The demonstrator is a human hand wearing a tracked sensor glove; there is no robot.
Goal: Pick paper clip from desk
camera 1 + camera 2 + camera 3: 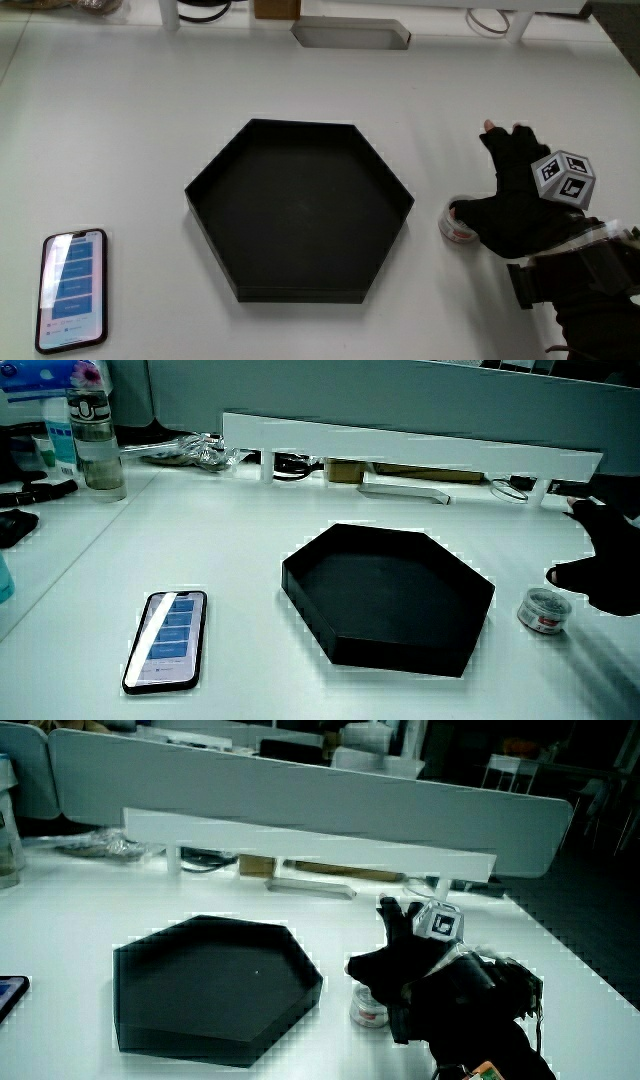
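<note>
A small round clear tub (453, 224) with a red-printed band stands on the white desk between the black hexagonal tray (300, 292) and the gloved hand (512, 205). The hand lies beside the tub, its fingers stretched out flat and its thumb reaching over the tub's rim. In both side views the tub (544, 610) (367, 1008) stands on the desk just under the thumb of the hand (610, 565) (402, 960). No loose paper clip shows on the desk, and I cannot make out what the tub holds.
A lit phone (72, 288) lies face up near the table's edge, nearer to the person than the tray. A white riser shelf (400, 445) runs along the low partition, with a grey flat tray (350, 35) at its foot. A clear bottle (95, 435) stands by the shelf's end.
</note>
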